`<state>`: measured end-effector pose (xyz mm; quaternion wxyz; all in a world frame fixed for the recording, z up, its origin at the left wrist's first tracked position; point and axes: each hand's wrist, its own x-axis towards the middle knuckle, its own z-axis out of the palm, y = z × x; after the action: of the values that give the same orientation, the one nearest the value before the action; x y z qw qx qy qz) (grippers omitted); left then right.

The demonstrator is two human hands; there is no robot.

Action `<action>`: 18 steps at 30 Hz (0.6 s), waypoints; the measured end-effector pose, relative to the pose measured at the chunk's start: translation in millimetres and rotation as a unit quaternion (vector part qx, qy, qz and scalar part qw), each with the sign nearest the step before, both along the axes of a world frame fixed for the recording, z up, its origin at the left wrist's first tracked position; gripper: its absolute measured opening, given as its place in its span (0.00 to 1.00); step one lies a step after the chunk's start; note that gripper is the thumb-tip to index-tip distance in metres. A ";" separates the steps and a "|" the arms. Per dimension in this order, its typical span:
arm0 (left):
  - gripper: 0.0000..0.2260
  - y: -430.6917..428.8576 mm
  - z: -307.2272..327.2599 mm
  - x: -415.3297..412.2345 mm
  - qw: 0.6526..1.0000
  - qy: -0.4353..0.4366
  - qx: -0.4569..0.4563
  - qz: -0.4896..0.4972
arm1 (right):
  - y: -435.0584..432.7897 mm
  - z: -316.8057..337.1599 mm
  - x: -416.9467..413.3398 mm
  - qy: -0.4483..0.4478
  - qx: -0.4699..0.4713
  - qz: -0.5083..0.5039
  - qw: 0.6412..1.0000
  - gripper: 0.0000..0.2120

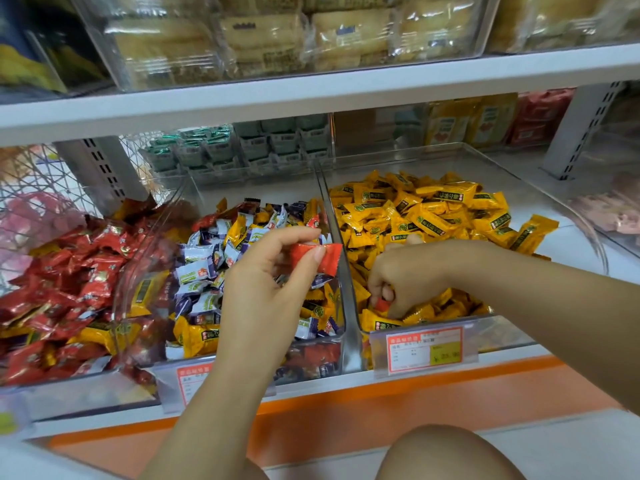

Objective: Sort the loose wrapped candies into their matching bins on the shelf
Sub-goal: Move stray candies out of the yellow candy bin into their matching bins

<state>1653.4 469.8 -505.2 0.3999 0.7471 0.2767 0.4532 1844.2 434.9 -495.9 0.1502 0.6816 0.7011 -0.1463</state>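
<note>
Pinching left hand (pixel 266 275): red candy (pixel 327 258) between thumb and fingertips.
Right hand (pixel 408 275): curled grip nipping a small red sweet (pixel 382 304) among yellow candies (pixel 433 209).

The right bin (pixel 540 202) brims with yellow candies (pixel 433 209) bearing dark green labels; white-and-purple wrappers (pixel 197 268) mix with yellow and red in the middle bin (pixel 311 358); in the left bin (pixel 86 393), red candies (pixel 69 271) seem gold-printed. Held: a plain red-orange candy (pixel 317 256), a small red candy (pixel 382 304).

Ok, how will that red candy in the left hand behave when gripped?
Probably light: the left hand holds the red candy by a fingertip pinch alone. Its glossy wrapper likely slips; the flat crimped end probably flexes.
</note>
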 end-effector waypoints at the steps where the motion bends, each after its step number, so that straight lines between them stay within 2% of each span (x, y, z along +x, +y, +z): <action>1: 0.09 0.1 -0.1 -0.2 1.000 0.000 0.001 -0.001 | -0.2 -0.1 1.8 0.022 0.009 -0.005 1.000 0.04; 2: 0.08 0.1 -0.2 -0.4 1.000 0.001 0.003 -0.002 | -2.1 1.0 3.5 0.049 0.023 -0.012 0.998 0.02; 4: 0.08 0.0 -0.2 -0.5 1.000 -0.001 0.003 -0.003 | -8.5 4.4 9.6 0.093 0.069 -0.027 0.993 0.06; 7: 0.09 -2.0 1.4 0.3 1.000 -0.014 0.004 -0.013 | -23.9 17.2 11.5 0.175 0.199 -0.059 0.962 0.06; 9: 0.12 -4.9 3.9 0.1 0.999 -0.021 0.013 -0.027 | -35.5 29.3 6.6 0.248 0.308 -0.088 0.914 0.06; 11: 0.15 -9.4 6.9 0.1 0.998 -0.021 0.027 -0.053 | -45.1 38.5 1.1 0.335 0.393 -0.116 0.849 0.06; 13: 0.19 -14.5 8.8 1.4 0.996 -0.010 0.044 -0.071 | -51.5 45.5 -8.5 0.429 0.401 -0.127 0.800 0.06; 14: 0.20 -16.9 8.9 2.3 0.996 -0.003 0.045 -0.076 | -53.7 46.9 -13.9 0.466 0.382 -0.124 0.788 0.05; 16: 0.21 -20.6 7.8 3.5 0.996 0.004 0.037 -0.082 | -57.0 46.2 -23.6 0.500 0.346 -0.103 0.787 0.05; 18: 0.17 -21.8 6.4 3.2 0.996 0.013 0.044 -0.083 | -58.9 43.5 -30.1 0.512 0.329 -0.090 0.788 0.04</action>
<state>1656.6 448.0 -498.8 0.3994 0.7899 0.1993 0.4204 1814.1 376.0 -452.4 -0.4782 0.5750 0.6161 -0.2472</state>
